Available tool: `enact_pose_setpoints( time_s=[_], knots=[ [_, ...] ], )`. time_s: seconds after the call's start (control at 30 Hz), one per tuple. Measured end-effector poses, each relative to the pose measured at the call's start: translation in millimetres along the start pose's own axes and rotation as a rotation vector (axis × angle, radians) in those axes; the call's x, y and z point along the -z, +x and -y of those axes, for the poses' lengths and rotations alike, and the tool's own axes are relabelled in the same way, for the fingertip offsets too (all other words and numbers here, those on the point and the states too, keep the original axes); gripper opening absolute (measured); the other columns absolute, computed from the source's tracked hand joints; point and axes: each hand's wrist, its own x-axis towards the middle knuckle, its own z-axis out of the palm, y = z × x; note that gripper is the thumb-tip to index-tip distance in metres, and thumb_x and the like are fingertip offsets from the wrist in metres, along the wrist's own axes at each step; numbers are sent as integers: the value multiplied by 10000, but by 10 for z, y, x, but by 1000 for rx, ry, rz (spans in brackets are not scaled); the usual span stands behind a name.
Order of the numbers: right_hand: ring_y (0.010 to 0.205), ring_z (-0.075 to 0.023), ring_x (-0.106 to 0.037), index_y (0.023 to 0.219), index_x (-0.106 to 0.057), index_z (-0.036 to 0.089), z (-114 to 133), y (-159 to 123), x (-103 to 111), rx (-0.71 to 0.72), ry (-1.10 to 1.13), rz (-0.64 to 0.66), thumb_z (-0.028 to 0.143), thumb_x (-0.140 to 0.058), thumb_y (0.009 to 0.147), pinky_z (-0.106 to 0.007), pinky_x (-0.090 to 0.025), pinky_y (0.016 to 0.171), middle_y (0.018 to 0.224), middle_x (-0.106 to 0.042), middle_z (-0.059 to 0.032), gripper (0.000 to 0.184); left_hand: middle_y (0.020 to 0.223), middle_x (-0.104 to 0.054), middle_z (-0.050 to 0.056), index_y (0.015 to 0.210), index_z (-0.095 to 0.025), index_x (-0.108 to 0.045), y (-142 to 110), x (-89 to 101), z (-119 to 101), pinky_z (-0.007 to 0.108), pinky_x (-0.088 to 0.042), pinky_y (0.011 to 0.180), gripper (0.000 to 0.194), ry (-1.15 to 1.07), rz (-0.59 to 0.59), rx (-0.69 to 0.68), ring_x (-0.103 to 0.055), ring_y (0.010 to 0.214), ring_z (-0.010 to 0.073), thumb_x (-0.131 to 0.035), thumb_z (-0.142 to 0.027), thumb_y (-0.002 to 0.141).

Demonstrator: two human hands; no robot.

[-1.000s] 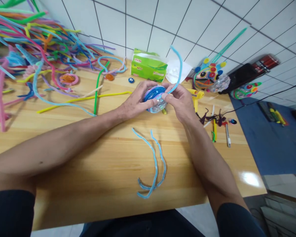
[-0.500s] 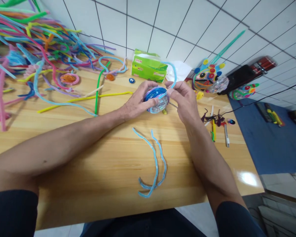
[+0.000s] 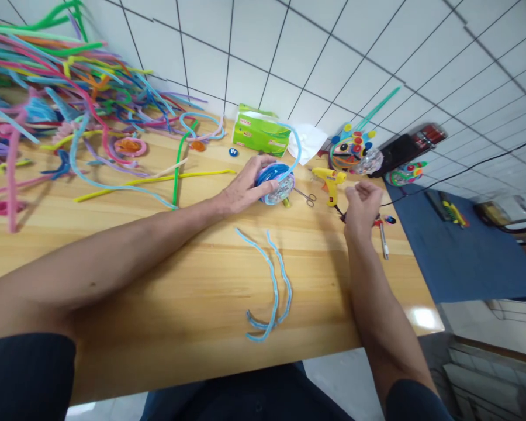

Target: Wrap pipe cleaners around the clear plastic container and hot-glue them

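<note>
Tabletop (image 3: 179, 316), pale wood, spans most of the view. Pipe-cleaner heap (image 3: 48, 76) fills its far left. Two bent light-blue pipe cleaners (image 3: 275, 286) lie front-centre. Green tissue pack (image 3: 260, 133) sits at the back. Hands well apart: left hand (image 3: 248, 187) clamped on the blue-coiled, shiny craft piece (image 3: 284, 192), mid-table, a light-blue stem (image 3: 298, 147) arching up from it; right hand (image 3: 363, 204) curled beside the yellow glue gun (image 3: 332, 186), can't tell if it grips anything. Scissors (image 3: 307, 196) lie just right of the craft piece.

Grn tissue pk (image 3: 260, 133) by tiled wall (image 3: 204, 64), blue mat (image 3: 477, 257) to R.
</note>
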Motion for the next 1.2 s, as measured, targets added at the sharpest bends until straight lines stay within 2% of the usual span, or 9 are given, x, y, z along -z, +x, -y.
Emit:
enact_pose_setpoints(
  time_s=[0.07, 0.17, 0.3, 0.43, 0.57, 0.63, 0.8, 1.03, 1.2],
  knots=[
    [1121, -277, -743, 1084, -623, 288, -134, 51, -50, -102, -94, 161, 396, -853, 670, -514, -615, 1184, 1145, -767, -53, 486, 1712, -651, 162, 1641, -294, -540, -3, -7, 24, 699, -493, 1463, 700, -9, -13, 4, -635, 1651, 420, -716, -731, 1123],
    [1166, -302, -767, 1073, -671, 288, -214, 155, -192, -145, -265, 391, 428, -856, 750, -509, -623, 1164, 1158, -834, -67, 398, 1715, -659, 148, 1650, -319, -545, -2, -18, 64, 723, -486, 1467, 710, -16, -26, 7, -638, 1650, 426, -716, -761, 1121],
    [1042, -291, -745, 1007, -738, 264, -181, 281, -286, -124, -288, 470, 502, -899, 768, -451, -636, 989, 984, -848, -55, 375, 1696, -675, 164, 1636, -301, -565, 14, -18, 101, 705, -499, 1460, 769, -36, -24, -23, -651, 1639, 418, -712, -836, 1105],
    [856, -223, -693, 1043, -805, 220, 13, 282, -77, -124, -194, 501, 500, -903, 765, -374, -592, 815, 889, -817, -18, 406, 1698, -671, 194, 1639, -282, -567, 29, -6, 101, 698, -506, 1449, 790, -49, -18, -24, -654, 1637, 416, -709, -848, 1107],
    [878, -230, -777, 1089, -882, 242, 376, 160, 268, -43, -37, 735, 527, -962, 830, -341, -594, 754, 1031, -898, -62, 393, 1707, -669, 179, 1640, -269, -566, 28, 9, 49, 644, -509, 1447, 821, -31, -15, -6, -652, 1634, 405, -688, -878, 1103],
    [874, -235, -790, 1068, -905, 249, 544, 96, 343, -39, -41, 867, 532, -996, 845, -335, -579, 719, 1050, -922, -74, 371, 1705, -673, 169, 1650, -259, -556, 24, 17, 22, 607, -513, 1443, 839, -27, -13, 16, -656, 1630, 396, -681, -885, 1105],
    [847, -236, -773, 897, -876, 261, 700, 16, 199, -4, 6, 966, 613, -1016, 845, -357, -612, 729, 921, -888, -60, 382, 1732, -652, 173, 1665, -255, -548, 21, 22, 12, 583, -494, 1462, 839, -24, -11, 19, -638, 1657, 389, -667, -880, 1118],
    [809, -225, -733, 1023, -869, 259, 734, 9, 15, -77, 42, 998, 643, -1042, 823, -379, -622, 736, 843, -826, -45, 467, 1734, -658, 150, 1661, -291, -563, 20, 21, 51, 608, -483, 1479, 801, -51, -16, 13, -631, 1668, 392, -691, -864, 1117],
    [763, -192, -705, 966, -846, 236, 793, -8, -31, -85, 81, 1054, 720, -1069, 777, -359, -575, 682, 914, -855, -73, 566, 1754, -635, 147, 1674, -303, -568, 7, 24, 97, 639, -465, 1491, 799, -58, -20, 27, -611, 1671, 390, -710, -851, 1111]
  ],
)
